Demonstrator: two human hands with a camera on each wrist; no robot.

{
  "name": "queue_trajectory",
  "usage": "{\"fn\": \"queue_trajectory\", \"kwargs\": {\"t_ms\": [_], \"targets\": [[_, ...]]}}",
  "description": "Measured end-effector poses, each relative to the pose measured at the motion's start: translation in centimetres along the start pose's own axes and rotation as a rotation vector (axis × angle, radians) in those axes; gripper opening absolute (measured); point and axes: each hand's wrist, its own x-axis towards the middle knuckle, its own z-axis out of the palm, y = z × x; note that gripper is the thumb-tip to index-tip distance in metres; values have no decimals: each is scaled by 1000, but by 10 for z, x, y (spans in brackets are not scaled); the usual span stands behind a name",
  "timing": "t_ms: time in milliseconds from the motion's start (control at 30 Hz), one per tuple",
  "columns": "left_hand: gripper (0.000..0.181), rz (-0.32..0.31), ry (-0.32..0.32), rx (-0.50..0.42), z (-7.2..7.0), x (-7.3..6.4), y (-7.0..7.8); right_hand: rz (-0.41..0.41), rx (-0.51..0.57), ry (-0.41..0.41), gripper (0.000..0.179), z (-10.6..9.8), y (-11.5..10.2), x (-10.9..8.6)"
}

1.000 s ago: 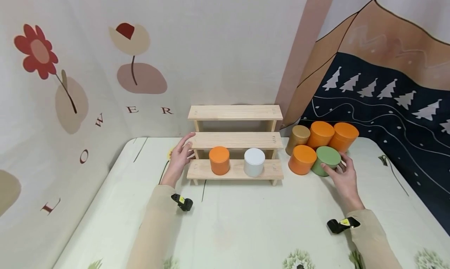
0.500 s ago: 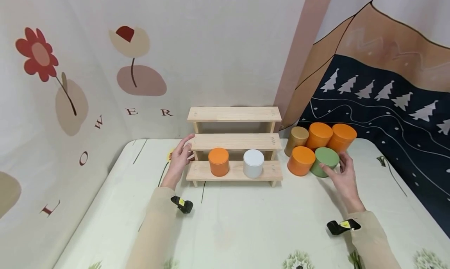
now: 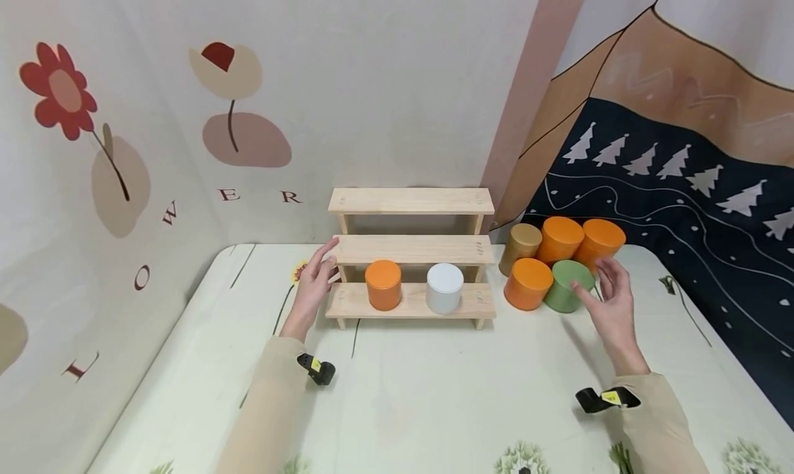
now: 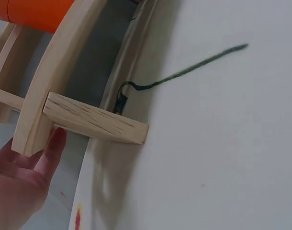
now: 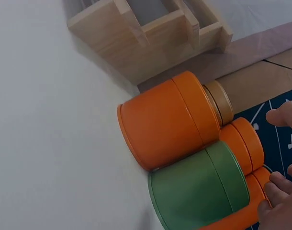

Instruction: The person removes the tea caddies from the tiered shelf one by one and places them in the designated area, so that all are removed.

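My left hand [image 3: 315, 288] holds the left end of a three-tier wooden display stand [image 3: 409, 248]; part of its fingers is hidden behind the boards in the left wrist view. An orange tin [image 3: 383, 286] and a white tin [image 3: 444, 289] stand apart on the lowest tier. My right hand [image 3: 611, 305] has its fingers spread at the right side of a green lidded tin [image 3: 567, 289]. In the right wrist view, a gap shows between the fingers [image 5: 280, 189] and that tin. The tin stands upright, touching an orange tin [image 3: 527, 286] on its left.
Behind the green tin stand two more orange tins [image 3: 560, 238] and a narrower gold tin [image 3: 520, 248], close together on the table [image 3: 403, 391]. A patterned cloth [image 3: 670, 191] backs the right side. Each wrist carries a black camera [image 3: 318, 369].
The right hand's fingers have spread and drawn back to the right from the green tin, which stays in place. The left hand keeps its place on the stand.
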Motion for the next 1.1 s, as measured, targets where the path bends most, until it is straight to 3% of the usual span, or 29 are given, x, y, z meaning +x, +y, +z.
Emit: {"fn": "queue_trajectory", "kwargs": {"t_ms": [233,333,700,833,1100], "targets": [[47,35,-9,20,-4,-8,-2,-22,69,-14,71,10,-4,-5],[46,33,-21,10,-5,-15,5,-46,87,-26,66,15,-6,-5],[46,41,-29,-21,-18,-21,-10,-101,102,-135,60,41,-15,-10],[46,54,-45,-53,-22,-28,-14,-106,168,-182,59,56,-20,-14],[46,-10,-115,-112,-29,-43,-21,-124,254,-186,55,83,-35,-16]]}}
